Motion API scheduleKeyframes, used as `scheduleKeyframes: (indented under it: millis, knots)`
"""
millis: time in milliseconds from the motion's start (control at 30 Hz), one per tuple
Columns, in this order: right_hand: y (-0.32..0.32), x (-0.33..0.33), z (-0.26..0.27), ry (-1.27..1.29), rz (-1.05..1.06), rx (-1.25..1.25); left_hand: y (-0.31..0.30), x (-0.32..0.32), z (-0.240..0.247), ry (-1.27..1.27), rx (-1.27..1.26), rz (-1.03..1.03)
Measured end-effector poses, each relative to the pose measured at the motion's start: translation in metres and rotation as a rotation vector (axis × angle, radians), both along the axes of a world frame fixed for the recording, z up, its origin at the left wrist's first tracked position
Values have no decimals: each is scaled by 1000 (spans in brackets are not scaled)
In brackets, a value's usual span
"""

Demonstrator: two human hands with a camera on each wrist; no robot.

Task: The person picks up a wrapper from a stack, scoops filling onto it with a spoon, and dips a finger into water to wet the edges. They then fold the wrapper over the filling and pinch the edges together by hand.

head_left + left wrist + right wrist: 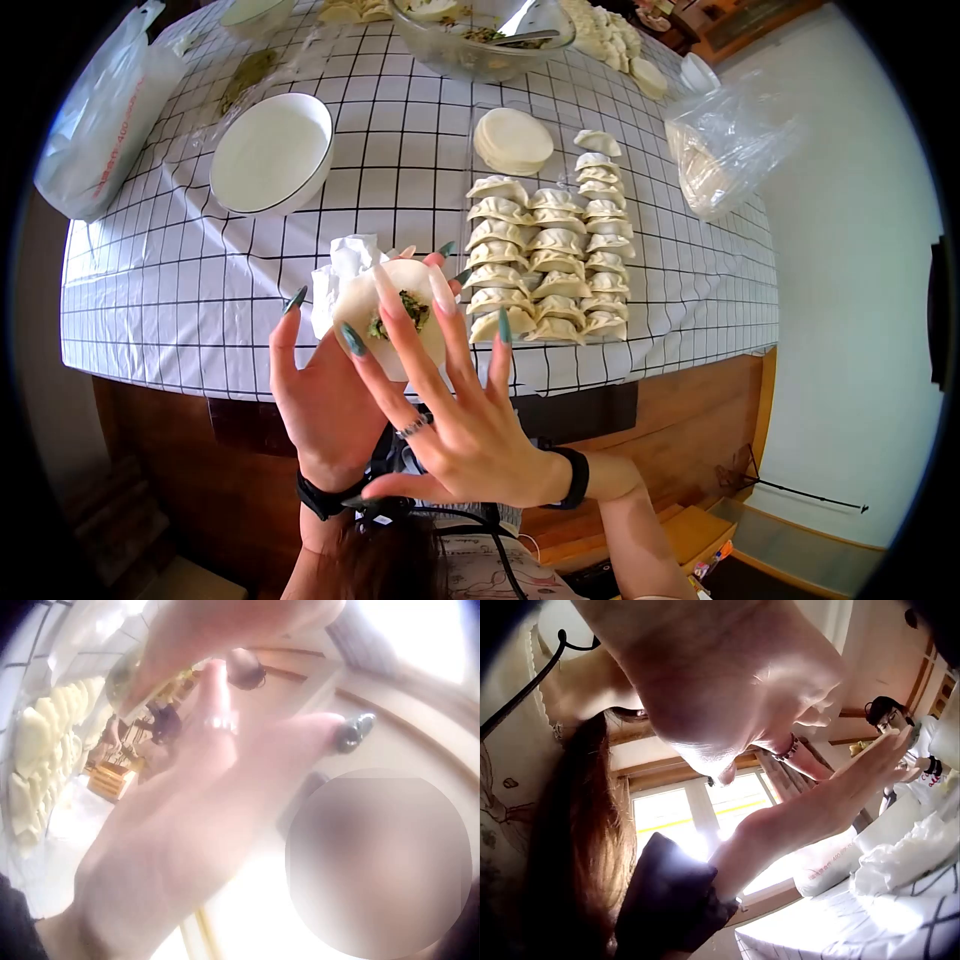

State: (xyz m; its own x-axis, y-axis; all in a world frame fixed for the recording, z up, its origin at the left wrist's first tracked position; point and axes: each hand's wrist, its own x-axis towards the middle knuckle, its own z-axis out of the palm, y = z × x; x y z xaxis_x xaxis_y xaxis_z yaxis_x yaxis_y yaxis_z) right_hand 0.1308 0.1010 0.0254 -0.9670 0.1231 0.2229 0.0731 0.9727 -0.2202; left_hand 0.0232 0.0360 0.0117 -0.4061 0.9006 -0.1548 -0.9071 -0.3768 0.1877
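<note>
My left hand (325,415) is turned palm up, and a round dumpling wrapper (358,308) lies across its fingers. On the wrapper sits a small heap of green filling (378,328). Above this my right hand (470,440) is held palm down with fingers spread and straight, partly covering the wrapper and filling in the head view. It wears a ring and has long nails. In the left wrist view the right hand (180,810) appears blurred. The right wrist view shows the left hand (855,784) from the side, with the wrapper out of sight there.
Rows of folded dumplings (555,255) stand to the right, with stacked wrappers (514,140) behind. A white bowl (272,155) is at left, crumpled tissue (348,258) just behind the hands. Farther back are a glass bowl (450,58) with a spoon, and plastic bags (115,120). Another person (922,742) is across.
</note>
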Motion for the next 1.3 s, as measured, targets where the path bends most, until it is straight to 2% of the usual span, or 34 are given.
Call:
scheduleKeyframes:
  millis: [67,233,300,400,433,500,567,667,733,833,1033,1100,1267,1300]
  knots:
    - [2,-11,-2,88,2,-9,-1,3,0,16,12,1]
    - [-3,-7,-2,35,53,-68,-6,-1,-1,17,35,47]
    - [-3,5,4,44,76,29,-12,-8,-5,3,45,77]
    - [14,8,16,149,25,-180,-22,-15,-6,-170,99,115]
    - [23,4,19,198,1,-214,-26,-17,-7,-66,39,108]
    - [34,-11,2,340,-106,-331,-36,-21,-11,-58,7,140]
    - [32,-20,-3,220,-225,-435,-45,-27,-12,-39,11,170]
    - [21,-42,-20,107,-265,-445,-57,-33,-15,-35,13,201]
    - [16,-55,-32,58,-234,-228,-62,-35,-17,-58,25,207]
    - [13,-65,-39,29,-255,-210,-66,-37,-17,-109,28,190]
    - [0,-67,-64,65,-369,-205,-72,-40,-23,-80,-79,119]
    - [-1,-64,-69,222,-275,-177,-72,-38,-22,-118,-140,96]
    - [8,-52,-52,368,-403,-433,-77,-25,-1,-154,-272,-48]
    - [11,-48,-44,372,-403,-624,-76,-21,7,-153,-276,-54]
